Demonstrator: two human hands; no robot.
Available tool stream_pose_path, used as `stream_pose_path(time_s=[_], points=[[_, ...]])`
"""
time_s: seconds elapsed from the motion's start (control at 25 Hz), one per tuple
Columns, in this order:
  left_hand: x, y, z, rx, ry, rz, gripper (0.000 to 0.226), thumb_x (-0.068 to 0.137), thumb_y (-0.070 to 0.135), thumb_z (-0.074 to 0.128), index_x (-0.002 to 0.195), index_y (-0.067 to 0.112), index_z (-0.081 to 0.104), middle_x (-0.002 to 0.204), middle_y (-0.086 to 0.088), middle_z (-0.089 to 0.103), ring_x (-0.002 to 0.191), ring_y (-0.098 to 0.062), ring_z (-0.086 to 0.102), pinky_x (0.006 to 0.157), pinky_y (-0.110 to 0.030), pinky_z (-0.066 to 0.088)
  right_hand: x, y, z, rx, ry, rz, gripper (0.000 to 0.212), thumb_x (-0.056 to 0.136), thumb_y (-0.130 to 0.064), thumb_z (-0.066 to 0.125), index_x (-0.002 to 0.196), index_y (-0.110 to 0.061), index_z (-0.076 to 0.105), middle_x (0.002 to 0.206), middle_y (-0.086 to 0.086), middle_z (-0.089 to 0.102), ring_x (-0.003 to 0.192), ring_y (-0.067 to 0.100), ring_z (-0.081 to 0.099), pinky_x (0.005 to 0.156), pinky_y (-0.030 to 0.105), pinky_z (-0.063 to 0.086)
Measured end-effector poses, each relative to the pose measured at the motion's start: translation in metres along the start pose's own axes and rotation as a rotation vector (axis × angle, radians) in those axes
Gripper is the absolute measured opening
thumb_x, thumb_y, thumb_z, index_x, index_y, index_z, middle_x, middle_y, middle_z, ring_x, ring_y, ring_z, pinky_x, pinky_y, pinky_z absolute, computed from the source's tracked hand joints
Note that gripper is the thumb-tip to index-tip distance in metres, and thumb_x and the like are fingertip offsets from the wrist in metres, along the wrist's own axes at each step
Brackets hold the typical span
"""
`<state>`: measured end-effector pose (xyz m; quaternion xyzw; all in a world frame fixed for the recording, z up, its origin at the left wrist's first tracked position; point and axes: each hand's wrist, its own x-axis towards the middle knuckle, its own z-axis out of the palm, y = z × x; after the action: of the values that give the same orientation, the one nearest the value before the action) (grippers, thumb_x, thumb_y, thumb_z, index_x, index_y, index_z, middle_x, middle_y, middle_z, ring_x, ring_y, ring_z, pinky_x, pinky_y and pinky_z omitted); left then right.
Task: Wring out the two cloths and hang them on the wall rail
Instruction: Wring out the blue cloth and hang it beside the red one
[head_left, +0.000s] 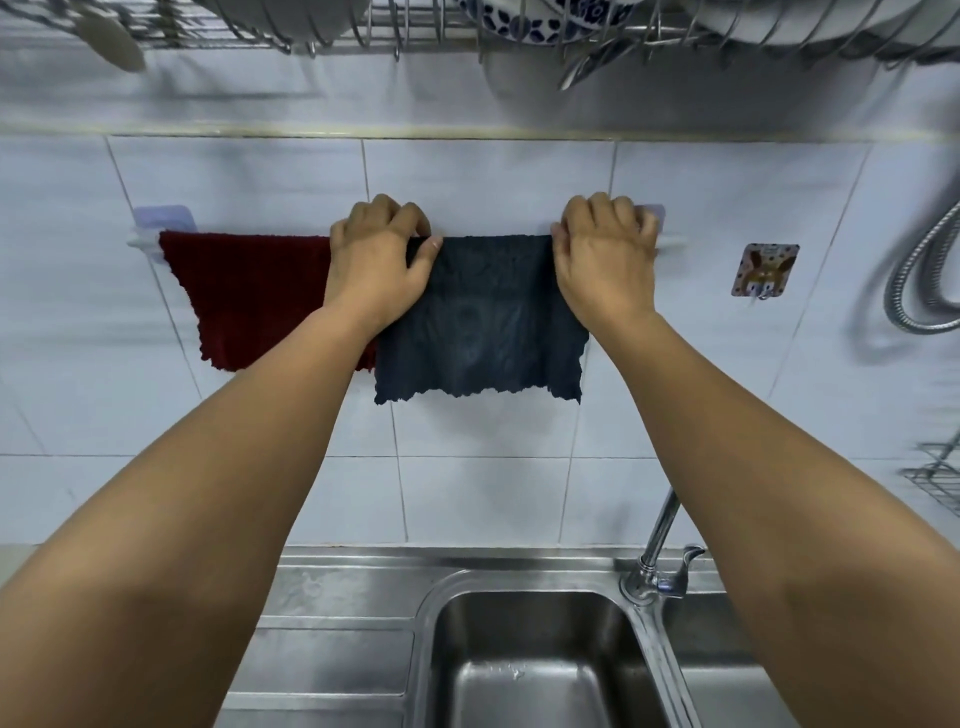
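dark red cloth (244, 296) hangs draped over the left part of the wall rail (141, 240), spread fairly flat, lower edge slanting down toward the right; no hand on its visible part. rail is white, fixed to the tiled wall (493, 176) by a pale bracket (163, 215) at its left end. left hand (376, 267) sits at the boundary between the two cloths, fingers curled over the rail top, thumb pressed on the upper left corner of the dark blue-grey cloth (478, 322). that cloth is draped over the middle-right part of the rail, touching or slightly overlapping the red one at its left edge, scalloped hem hanging free below. right hand (605, 257) is clenched on the cloth's upper right corner, fingers folded over the rail near its right end. judgement: both cloths are on the rail; step in hand looks like evening out the second one. handling: thin, soft, limp fabric, probably damp and so a little heavier and clingy, no stiffness; best held at the top corners as now, pulling outward to flatten it. risk: uneven drape could slide off the smooth rail. sink (530, 670) and tap (657, 545) lie below, adhesive hook (763, 270) on the wall to the right.
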<state>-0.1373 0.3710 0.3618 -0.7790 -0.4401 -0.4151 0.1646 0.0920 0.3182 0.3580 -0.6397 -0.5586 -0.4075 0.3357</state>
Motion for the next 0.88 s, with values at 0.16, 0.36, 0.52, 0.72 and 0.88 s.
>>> stream_pose_path(time_s=[0.16,0.36,0.52,0.72,0.88], points=[[0.001,0.003,-0.001,0.05,-0.001,0.005,0.034,0.098,0.039,0.038,0.112,0.016,0.057,0.112,-0.009,0.059,0.109,-0.029,0.049,0.097,-0.042,0.03,0.002,0.007,0.0,-0.006,-0.048,0.004,0.047,0.1,-0.035,0.025,0.098,-0.005,0.062,0.095,0.011,0.067,0.097,0.033,0.053,0.096,0.043,0.028],[0.007,0.006,-0.002,0.096,-0.087,0.001,0.039,0.101,0.038,0.027,0.114,0.014,0.055,0.108,-0.009,0.065,0.111,-0.031,0.048,0.099,-0.043,0.026,0.001,0.015,0.002,-0.048,-0.07,0.007,0.051,0.1,-0.035,0.025,0.093,-0.004,0.064,0.095,0.014,0.067,0.102,0.034,0.05,0.098,0.046,0.027],[0.011,0.009,-0.002,0.045,-0.158,-0.044,0.037,0.101,0.041,0.023,0.113,0.017,0.048,0.097,-0.009,0.059,0.114,-0.029,0.043,0.099,-0.042,0.023,-0.005,0.016,0.002,-0.038,-0.049,0.028,0.04,0.098,-0.036,0.027,0.107,-0.012,0.058,0.104,0.01,0.065,0.106,0.031,0.049,0.099,0.048,0.024],[0.011,0.01,0.003,0.104,-0.171,-0.014,0.036,0.101,0.042,0.024,0.113,0.019,0.049,0.108,-0.006,0.061,0.117,-0.028,0.041,0.1,-0.043,0.022,-0.009,0.023,0.001,-0.022,-0.034,0.051,0.038,0.097,-0.037,0.029,0.108,-0.014,0.057,0.109,0.008,0.062,0.112,0.029,0.046,0.101,0.047,0.022],[0.006,0.008,0.005,0.161,-0.142,-0.01,0.038,0.101,0.041,0.028,0.121,0.02,0.052,0.124,-0.006,0.056,0.122,-0.028,0.039,0.103,-0.044,0.021,-0.013,0.023,0.0,-0.008,-0.013,0.081,0.04,0.097,-0.038,0.031,0.11,-0.014,0.061,0.116,0.007,0.056,0.119,0.029,0.043,0.105,0.048,0.021]])
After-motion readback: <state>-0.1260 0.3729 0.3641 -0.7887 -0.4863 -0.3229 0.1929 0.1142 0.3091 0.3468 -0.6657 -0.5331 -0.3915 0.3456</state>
